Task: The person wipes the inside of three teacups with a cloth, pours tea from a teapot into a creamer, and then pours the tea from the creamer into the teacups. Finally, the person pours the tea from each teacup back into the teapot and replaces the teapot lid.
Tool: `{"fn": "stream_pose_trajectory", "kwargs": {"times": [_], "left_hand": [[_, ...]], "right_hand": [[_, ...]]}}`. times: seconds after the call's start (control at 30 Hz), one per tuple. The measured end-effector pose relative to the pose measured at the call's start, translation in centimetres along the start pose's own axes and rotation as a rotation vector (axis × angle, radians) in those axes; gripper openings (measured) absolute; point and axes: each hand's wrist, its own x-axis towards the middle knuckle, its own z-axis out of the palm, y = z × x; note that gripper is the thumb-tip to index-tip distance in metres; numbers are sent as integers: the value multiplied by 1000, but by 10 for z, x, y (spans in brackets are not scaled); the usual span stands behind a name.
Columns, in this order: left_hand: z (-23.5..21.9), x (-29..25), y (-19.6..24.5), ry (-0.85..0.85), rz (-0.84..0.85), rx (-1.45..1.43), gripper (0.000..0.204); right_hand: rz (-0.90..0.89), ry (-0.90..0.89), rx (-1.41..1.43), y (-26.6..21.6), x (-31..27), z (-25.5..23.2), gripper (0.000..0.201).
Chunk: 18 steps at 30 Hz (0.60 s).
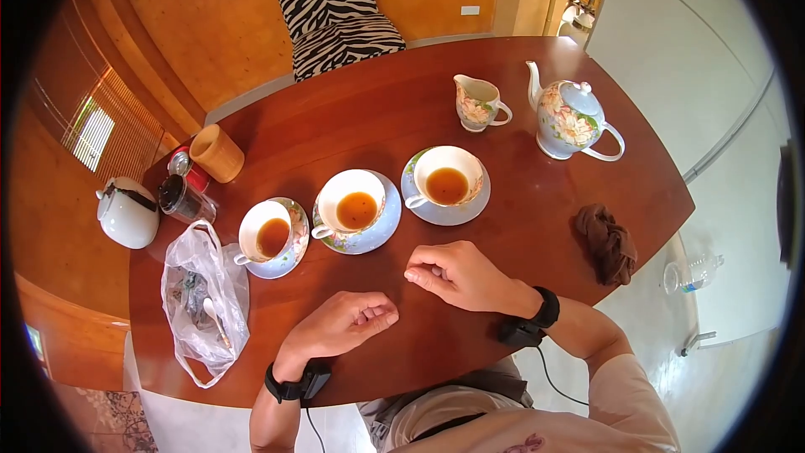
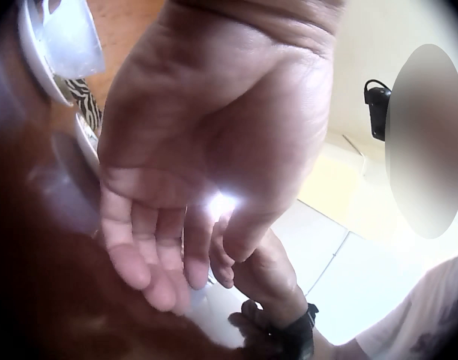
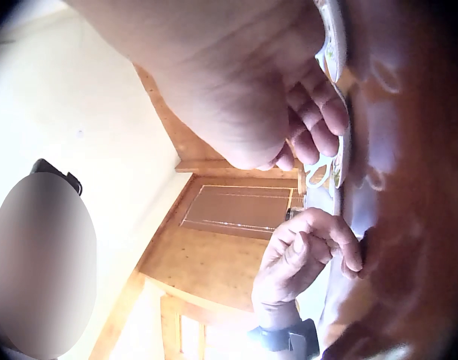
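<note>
Near the table's front edge, my left hand [image 1: 340,325] holds nothing, its fingers loosely bent. To its right my right hand [image 1: 464,273] is also bare of any object, fingers loosely curled, a small gap between the two hands. In the left wrist view the left palm [image 2: 221,127] shows with relaxed fingers. Beyond the hands, three floral teacups stand on saucers, each with brown tea: a left cup [image 1: 253,222], a middle cup [image 1: 334,193] and a right cup [image 1: 459,161]. The middle and right cups are nearest my right hand.
At the back right are a floral creamer [image 1: 476,109] and a teapot [image 1: 567,122]. A crumpled brown cloth [image 1: 605,243] lies at right. On the left are a plastic bag [image 1: 189,319], a dark-lidded jar [image 1: 180,199], a red can [image 1: 191,169], a wooden cup [image 1: 220,153] and a white pot [image 1: 127,216].
</note>
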Motion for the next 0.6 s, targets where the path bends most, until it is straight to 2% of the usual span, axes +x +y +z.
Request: {"fn": "stream_pose_trajectory", "kwargs": {"times": [0.17,0.3,0.37,0.43,0.47,0.6], "left_hand": [[-5,-2,20,-32,-6,112,24],[-5,-1,14,-7,-19,24,24],[-5,0,8,-3,-6,1,23],[-4,-1,4,86,-5,-163,22],[-3,-3,3,80,-1,-163,22],[0,-3,8,109,26,-107,21]], "right_hand": [[25,-39,72,2,-1,2,19],[23,-45,67,1,-2,2,21],[202,-154,301,0,-2,2,26],[226,-179,381,3,-2,2,29],[249,-213,467,4,-1,3,32],[266,-242,489,1,0,-3,35]]}}
